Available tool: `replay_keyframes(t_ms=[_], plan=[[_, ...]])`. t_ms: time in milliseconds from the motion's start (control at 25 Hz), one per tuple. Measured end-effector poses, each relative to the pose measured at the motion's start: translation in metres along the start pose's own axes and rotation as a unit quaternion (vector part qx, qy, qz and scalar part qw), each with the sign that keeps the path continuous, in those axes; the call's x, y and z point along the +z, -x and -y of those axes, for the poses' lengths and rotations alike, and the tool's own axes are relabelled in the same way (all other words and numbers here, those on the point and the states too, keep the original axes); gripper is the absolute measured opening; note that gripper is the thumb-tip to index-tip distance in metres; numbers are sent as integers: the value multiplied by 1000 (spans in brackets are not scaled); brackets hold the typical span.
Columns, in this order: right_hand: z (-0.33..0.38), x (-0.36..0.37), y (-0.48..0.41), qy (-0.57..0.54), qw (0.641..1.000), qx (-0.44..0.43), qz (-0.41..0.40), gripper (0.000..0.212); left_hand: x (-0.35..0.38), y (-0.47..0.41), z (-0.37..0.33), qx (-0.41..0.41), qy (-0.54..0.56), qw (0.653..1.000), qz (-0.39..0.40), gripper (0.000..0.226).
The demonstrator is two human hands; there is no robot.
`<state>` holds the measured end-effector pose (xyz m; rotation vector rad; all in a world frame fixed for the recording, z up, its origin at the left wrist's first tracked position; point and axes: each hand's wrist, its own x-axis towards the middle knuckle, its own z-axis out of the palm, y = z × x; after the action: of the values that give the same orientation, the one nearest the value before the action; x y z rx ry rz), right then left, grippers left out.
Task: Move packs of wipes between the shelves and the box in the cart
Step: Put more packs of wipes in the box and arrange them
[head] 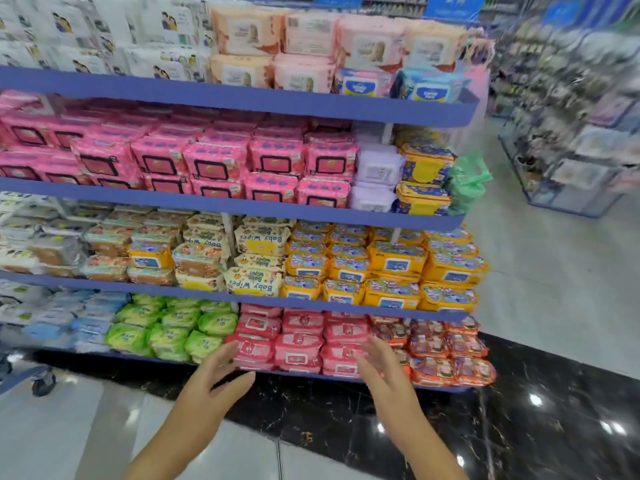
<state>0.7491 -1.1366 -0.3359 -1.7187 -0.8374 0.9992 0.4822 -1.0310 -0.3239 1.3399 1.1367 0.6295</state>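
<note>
- On the lowest of the shelves (311, 211), red packs (299, 344) lie stacked in rows, just ahead of both hands
- Spread and empty, fingers loosely straight: left hand (211, 382) and right hand (384, 372)
- These packs look soft, light and slick in their film; probably best gripped across the short sides between the palms, not by the flap lid
- Only a cart wheel (43, 380) shows at left; box out of view

The single head-worn camera faced forward and slightly down at the wipe shelves (242, 95), close in front. The glossy floor (346, 427) filled its lower edge.
</note>
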Motion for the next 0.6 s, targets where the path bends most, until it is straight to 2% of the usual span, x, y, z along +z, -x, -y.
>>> replay_keyframes(t_ms=[120,280,480,600], plan=[[-19,-27,25,-15,999,25,-34,44,41,9,3,8,-3,1000,16,77],[-15,-36,46,-10,999,13,-40,50,52,21,-4,29,-26,999,18,93],[-7,6,45,-16,1000,-3,17,38,1,50,4,24,-7,998,-60,81],[12,60,38,-12,997,-31,70,42,-56,69,6,16,1,992,-126,92]])
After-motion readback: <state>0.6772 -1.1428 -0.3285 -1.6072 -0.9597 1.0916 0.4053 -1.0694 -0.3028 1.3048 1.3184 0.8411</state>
